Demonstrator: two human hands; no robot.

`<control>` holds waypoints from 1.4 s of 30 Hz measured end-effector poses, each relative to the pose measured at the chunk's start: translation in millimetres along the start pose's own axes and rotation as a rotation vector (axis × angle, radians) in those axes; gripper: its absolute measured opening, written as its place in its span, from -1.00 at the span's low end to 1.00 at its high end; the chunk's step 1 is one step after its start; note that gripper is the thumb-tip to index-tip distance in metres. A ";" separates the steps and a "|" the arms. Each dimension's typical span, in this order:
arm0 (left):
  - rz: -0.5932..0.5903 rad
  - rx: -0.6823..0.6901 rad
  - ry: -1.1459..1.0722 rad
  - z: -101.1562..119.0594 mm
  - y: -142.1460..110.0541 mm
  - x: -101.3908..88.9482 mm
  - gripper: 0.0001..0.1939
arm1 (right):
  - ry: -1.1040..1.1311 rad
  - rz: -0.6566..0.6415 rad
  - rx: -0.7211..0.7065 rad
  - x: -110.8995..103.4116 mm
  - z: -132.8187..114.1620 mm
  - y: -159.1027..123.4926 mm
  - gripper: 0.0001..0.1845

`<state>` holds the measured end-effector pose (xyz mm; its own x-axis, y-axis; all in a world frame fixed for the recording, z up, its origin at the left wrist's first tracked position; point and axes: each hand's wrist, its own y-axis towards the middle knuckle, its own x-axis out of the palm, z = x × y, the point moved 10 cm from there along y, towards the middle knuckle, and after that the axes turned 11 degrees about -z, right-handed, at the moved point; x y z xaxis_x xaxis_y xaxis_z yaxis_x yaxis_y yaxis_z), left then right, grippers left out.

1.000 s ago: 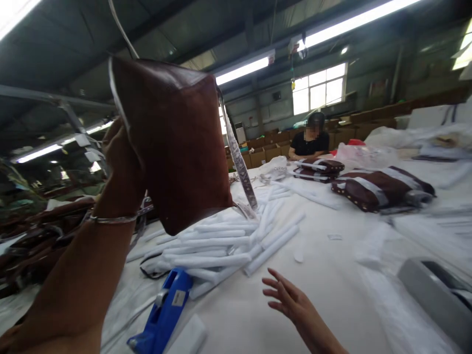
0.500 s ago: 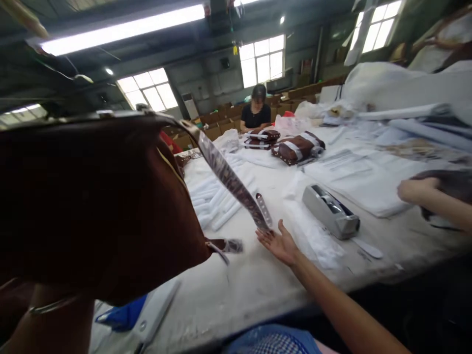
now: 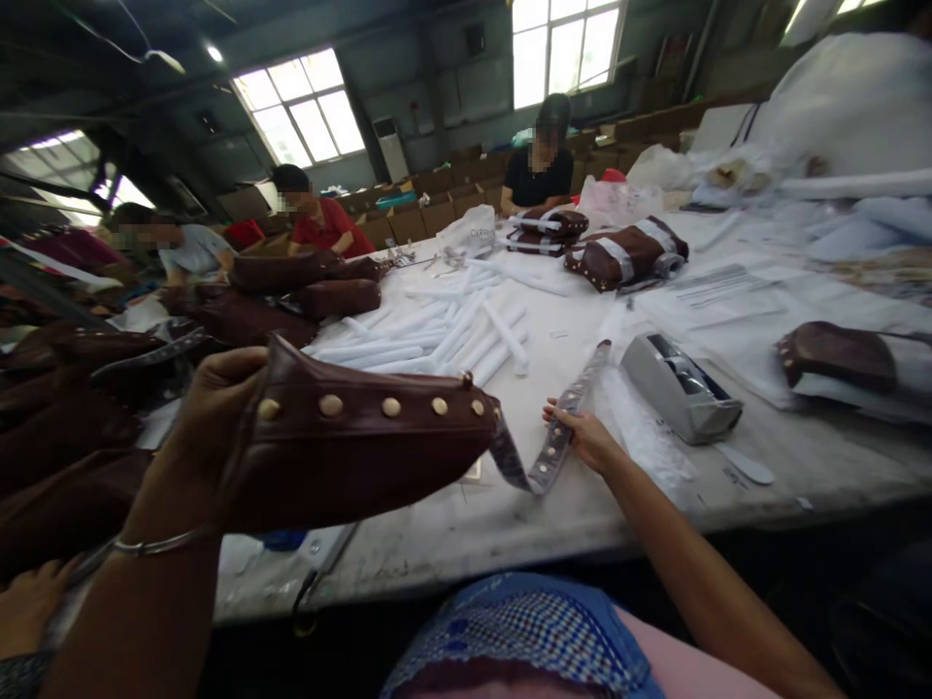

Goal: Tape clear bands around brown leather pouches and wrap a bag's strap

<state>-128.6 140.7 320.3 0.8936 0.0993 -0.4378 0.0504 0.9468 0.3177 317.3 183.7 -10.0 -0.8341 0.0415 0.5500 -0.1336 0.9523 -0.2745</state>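
Observation:
A dark brown leather bag (image 3: pixel 356 456) with a row of brass studs along its edge hangs over the near side of the table. My left hand (image 3: pixel 225 388) grips one end of it, the fingers closed on the leather. From the bag's other end runs a studded strap (image 3: pixel 548 454) with clear plastic wrap on it. My right hand (image 3: pixel 582 432) has its fingers closed around this strap, whose tip points up and away. Right of that hand stands a grey tape dispenser (image 3: pixel 677 388).
White paper rolls (image 3: pixel 444 330) lie in a heap mid-table. More brown bags (image 3: pixel 254 301) are piled at left, and wrapped bags (image 3: pixel 626 252) lie at the back and right. Several people sit across the table. Another person's hand (image 3: pixel 33 602) rests at lower left.
The bag has come down from close before the camera and turned, showing its studded edge. My right hand, spread before, is now closed on the strap. A hand at far right has left the view.

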 end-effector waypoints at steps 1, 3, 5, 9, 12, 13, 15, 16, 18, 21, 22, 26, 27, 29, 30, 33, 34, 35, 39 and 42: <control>-0.120 -0.021 0.009 -6.0 -2.2 15.1 -0.68 | -0.034 -0.008 -0.010 1.0 -3.5 -2.2 -0.72; -0.404 -0.049 0.038 -18.1 -10.0 55.6 -0.73 | -0.082 -0.032 -0.033 5.8 -11.6 -5.9 -0.63; -0.627 -0.057 0.063 -27.4 -22.9 95.3 -0.77 | -0.120 -0.076 -0.072 16.5 -21.6 -8.3 -0.49; -0.806 -0.003 0.138 -25.0 -53.8 163.0 -0.79 | -0.226 -0.204 -0.164 49.8 -38.4 -8.3 -0.34; -0.929 0.091 0.290 -9.4 -90.3 218.6 -0.78 | -0.449 -0.191 -0.154 59.9 -40.2 -0.7 -0.50; -0.977 0.113 0.296 -4.8 -102.6 235.1 -0.79 | -0.538 -0.160 -0.140 58.1 -40.2 2.6 -0.57; -1.203 0.106 0.159 -1.9 -130.2 265.9 -0.75 | -0.666 -0.074 -0.121 49.3 -42.1 7.2 -0.64; -1.292 0.078 0.084 -5.3 -137.1 273.5 -0.72 | -0.707 -0.025 -0.134 44.6 -45.2 7.3 -0.63; -1.242 -0.033 0.115 -32.2 -119.1 267.6 -0.67 | -0.819 0.068 -0.253 43.6 -58.9 0.2 -0.53; -0.635 -0.257 0.594 -99.9 -43.7 193.7 -0.61 | -1.049 0.034 -0.545 78.7 -74.9 -22.6 -0.55; -0.558 -0.312 0.663 -119.5 -30.8 175.0 -0.60 | -1.099 -0.052 -0.601 96.4 -71.8 -28.5 -0.60; -0.426 -0.512 0.863 -181.8 -16.0 124.6 -0.60 | -1.122 -0.451 -0.519 150.6 -36.3 -31.6 -0.72; -0.421 -0.538 0.894 -190.9 -18.8 120.2 -0.61 | -1.131 -0.502 -0.490 158.5 -29.8 -28.8 -0.73; -0.428 -0.568 0.937 -203.3 -26.8 119.0 -0.63 | -1.186 -0.554 -0.472 172.4 -22.4 -19.6 -0.71; -0.437 -0.577 0.952 -207.7 -31.1 120.8 -0.63 | -1.242 -0.588 -0.479 181.6 -19.0 -14.0 -0.70; -0.465 -0.604 0.972 -218.0 -42.2 126.6 -0.61 | -1.447 -0.759 -0.513 219.5 -1.0 4.7 -0.68; -0.468 -0.613 0.971 -220.6 -45.0 126.8 -0.62 | -1.503 -0.819 -0.519 233.5 7.2 11.8 -0.69; -0.468 -0.620 0.965 -222.7 -47.2 126.1 -0.62 | -1.545 -0.873 -0.520 247.2 16.0 19.1 -0.69; -0.463 -0.576 0.881 -220.2 -51.1 122.5 -0.64 | -1.649 -0.984 -0.553 294.1 45.8 43.1 -0.48; -0.464 -0.467 0.773 -205.1 -50.3 126.1 -0.71 | -1.720 -0.989 -0.626 313.4 55.1 48.7 -0.33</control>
<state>-110.0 168.3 76.6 0.2881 -0.2948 -0.9111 -0.0077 0.9507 -0.3100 20.0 226.4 105.5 -0.1995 -0.3396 -0.9192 -0.8979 0.4391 0.0326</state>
